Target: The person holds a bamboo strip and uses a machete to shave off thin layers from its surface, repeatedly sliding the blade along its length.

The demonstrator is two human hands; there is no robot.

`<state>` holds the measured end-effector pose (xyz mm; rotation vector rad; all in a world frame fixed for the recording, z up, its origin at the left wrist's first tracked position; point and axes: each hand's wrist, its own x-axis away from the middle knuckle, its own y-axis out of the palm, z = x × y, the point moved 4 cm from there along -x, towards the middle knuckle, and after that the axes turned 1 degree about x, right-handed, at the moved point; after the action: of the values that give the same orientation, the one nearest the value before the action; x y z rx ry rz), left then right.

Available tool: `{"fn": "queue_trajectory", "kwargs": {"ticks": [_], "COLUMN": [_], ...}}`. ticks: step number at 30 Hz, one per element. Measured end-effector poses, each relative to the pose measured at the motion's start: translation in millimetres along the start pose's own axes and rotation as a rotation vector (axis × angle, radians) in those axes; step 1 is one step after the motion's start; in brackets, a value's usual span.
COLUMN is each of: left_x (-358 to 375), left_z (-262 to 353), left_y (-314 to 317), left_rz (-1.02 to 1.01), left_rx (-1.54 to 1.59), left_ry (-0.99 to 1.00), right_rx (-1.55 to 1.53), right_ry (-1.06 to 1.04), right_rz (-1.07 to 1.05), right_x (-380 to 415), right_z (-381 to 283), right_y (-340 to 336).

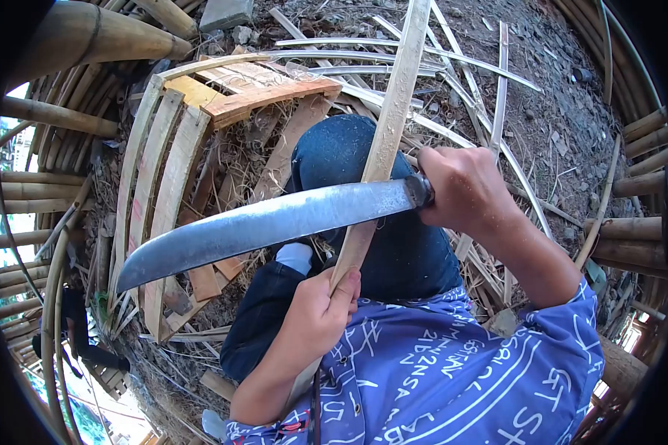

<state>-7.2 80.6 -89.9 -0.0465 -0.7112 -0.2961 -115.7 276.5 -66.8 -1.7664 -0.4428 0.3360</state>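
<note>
My right hand (465, 187) is closed around the dark handle of a machete (274, 222). Its broad, curved blade points left and lies across a long bamboo strip (390, 126), in front of my knee. Lower down, my left hand (321, 315) grips that strip, thumb on top. From there the strip slants up past my raised knee to the top of the view; its lower end passes behind my left forearm. Whether the edge bites into the strip cannot be told. The machete's grip is mostly hidden by my fingers.
A low wooden frame of planks (274, 100) stands ahead to the left. Split bamboo strips (500, 89) and shavings litter the dirt ground. Bamboo poles (104, 37) wall both sides. A grey block (226, 13) lies at the top. Part of a person (89, 345) shows at far left.
</note>
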Motion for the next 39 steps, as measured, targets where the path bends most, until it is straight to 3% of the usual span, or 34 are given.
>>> {"fn": "queue_trajectory", "kwargs": {"ticks": [9,14,21,27,31,35,39], "left_x": [3,20,33,75,87,88,71], "left_z": [-3,-15,-21,-52,-67,-72,-54], "left_y": [0,-2,-12,-20,-31,-35,-35], "left_rz": [-0.01,-0.019,0.024,0.008,-0.062,-0.104,-0.088], "left_rx": [0.049,0.144,0.096,0.12,0.231,0.201,0.083], "left_ry": [0.0,-0.11,-0.085,-0.207,-0.279,-0.268,-0.199], "right_rx": [0.024,0.099,0.111,0.116,0.19,0.124,-0.203], "right_ry": [-0.035,0.12,0.051,0.466,0.474,0.532,0.499], "right_rz": [0.074,0.218,0.244,0.23,0.292,0.334,0.382], "right_x": [-5,-14,-23,-44,-49,-39,-15], "right_z": [8,46,51,137,151,148,102], "right_y": [0,-4,-4,-18,-16,-7,-10]}}
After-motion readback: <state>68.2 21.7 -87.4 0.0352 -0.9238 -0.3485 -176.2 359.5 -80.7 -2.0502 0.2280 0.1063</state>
